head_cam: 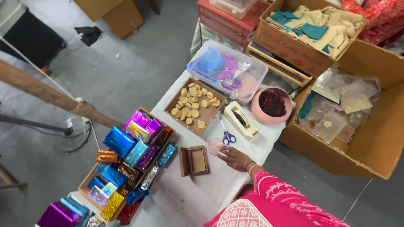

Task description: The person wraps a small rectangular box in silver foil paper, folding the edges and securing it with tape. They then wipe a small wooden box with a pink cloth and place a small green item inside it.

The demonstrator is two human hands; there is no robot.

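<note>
White-clothed table (198, 197), right hand (235, 159) flat, grip open and empty, beside small wooden box (194, 160), scissors (227, 135), tape dispenser (240, 120) near.

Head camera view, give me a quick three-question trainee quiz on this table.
1. True or false: the hand lies flat on the white table.
2. What lies nearest that hand: A the small open wooden box, B the pink bowl, C the cardboard box?
3. What colour are the handles of the scissors?

Key: 1 true; 2 A; 3 blue.
</note>
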